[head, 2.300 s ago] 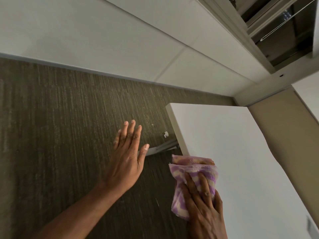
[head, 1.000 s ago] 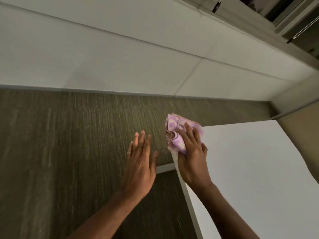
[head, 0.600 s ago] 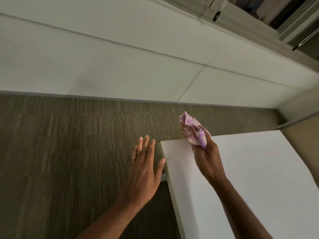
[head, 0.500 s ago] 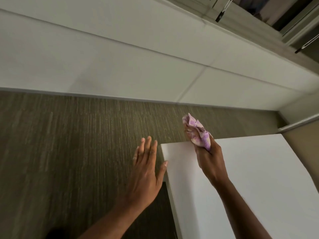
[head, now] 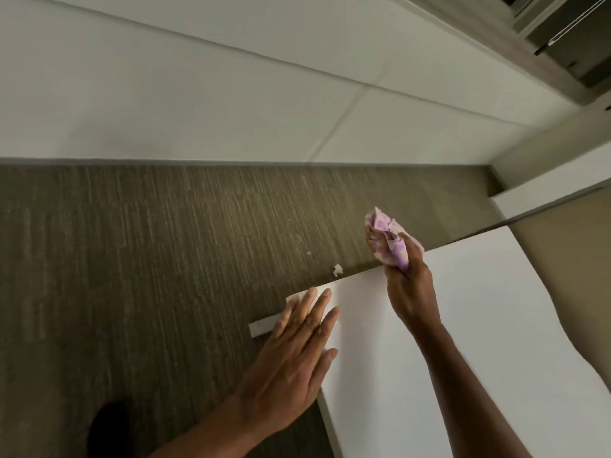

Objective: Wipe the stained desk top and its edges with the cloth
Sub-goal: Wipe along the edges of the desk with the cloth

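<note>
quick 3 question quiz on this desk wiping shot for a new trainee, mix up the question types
1. Multiple choice: how does the left hand lie?
A) flat, fingers straight, at a corner of the desk top
B) clenched in a fist in the air
C) pressed flat on the wall

2. Fill the gap: the right hand grips the bunched cloth at the desk top's ____ edge.

3. True or false: a small white scrap lies on the carpet just beyond that edge.

Key
1. A
2. far
3. True
</note>
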The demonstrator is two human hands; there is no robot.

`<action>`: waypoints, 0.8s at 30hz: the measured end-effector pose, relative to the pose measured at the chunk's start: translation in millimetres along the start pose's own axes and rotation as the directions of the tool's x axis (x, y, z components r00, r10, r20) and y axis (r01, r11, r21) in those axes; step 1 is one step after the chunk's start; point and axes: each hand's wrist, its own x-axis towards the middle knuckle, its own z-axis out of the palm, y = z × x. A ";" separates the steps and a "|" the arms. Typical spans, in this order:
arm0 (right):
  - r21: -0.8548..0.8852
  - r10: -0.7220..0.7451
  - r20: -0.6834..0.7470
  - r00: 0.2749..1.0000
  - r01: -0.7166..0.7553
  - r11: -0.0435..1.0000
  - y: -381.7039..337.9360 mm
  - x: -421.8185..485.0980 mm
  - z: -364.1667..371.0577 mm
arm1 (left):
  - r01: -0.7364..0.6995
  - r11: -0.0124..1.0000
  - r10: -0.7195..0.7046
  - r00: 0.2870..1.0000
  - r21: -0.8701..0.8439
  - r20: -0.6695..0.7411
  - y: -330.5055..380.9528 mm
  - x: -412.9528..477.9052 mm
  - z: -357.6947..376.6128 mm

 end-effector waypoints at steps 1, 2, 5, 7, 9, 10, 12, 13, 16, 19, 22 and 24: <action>-0.026 0.022 -0.005 1.000 -0.022 0.999 2.2 2.6 0.6 | -0.031 0.999 0.030 0.999 0.013 0.013 -1.6 2.4 -0.9; -0.048 0.040 -0.006 0.999 -0.041 0.998 4.4 5.3 1.2 | -0.067 0.997 0.066 0.997 0.026 0.026 -3.1 4.6 -1.5; -0.126 0.039 -0.024 0.999 -0.042 0.991 9.0 11.9 4.2 | -0.162 0.985 0.159 0.986 0.059 0.054 -8.5 8.1 -2.2; -0.155 0.024 -0.043 0.999 -0.031 0.987 10.7 16.8 6.5 | -0.193 0.980 0.188 0.979 0.058 0.072 -11.7 8.7 -1.3; -0.171 0.009 -0.056 0.998 -0.018 0.985 10.6 20.7 7.1 | -0.206 0.978 0.202 0.975 0.033 0.089 -13.4 9.6 -0.2; -0.184 0.007 -0.063 0.998 -0.018 0.983 10.9 23.4 5.9 | -0.210 0.977 0.207 0.974 0.021 0.096 -13.9 10.0 0.4; -0.231 0.025 -0.064 0.998 -0.039 0.972 13.6 31.2 0.9 | -0.219 0.976 0.216 0.971 0.009 0.106 -15.0 10.5 0.8; -0.259 0.048 -0.056 0.997 -0.061 0.964 15.0 35.9 -2.4 | -0.224 0.975 0.222 0.969 0.008 0.110 -15.9 10.6 1.0; -0.316 0.136 -0.027 0.990 -0.137 0.939 17.8 49.9 -11.2 | -0.237 0.971 0.235 0.965 0.007 0.114 -17.7 9.8 4.0; -0.400 0.175 -0.037 0.984 -0.175 0.900 21.5 56.3 -15.5 | -0.247 0.969 0.245 0.964 0.005 0.103 -18.1 8.5 9.7; -0.472 0.196 0.017 0.980 -0.165 0.866 29.6 63.4 -17.4 | -0.267 0.964 0.266 0.959 0.000 0.100 -21.6 8.0 15.0; -0.507 0.190 0.044 0.981 -0.142 0.850 37.8 70.6 -20.9 | -0.279 0.960 0.278 0.956 -0.006 0.093 -24.2 7.0 18.5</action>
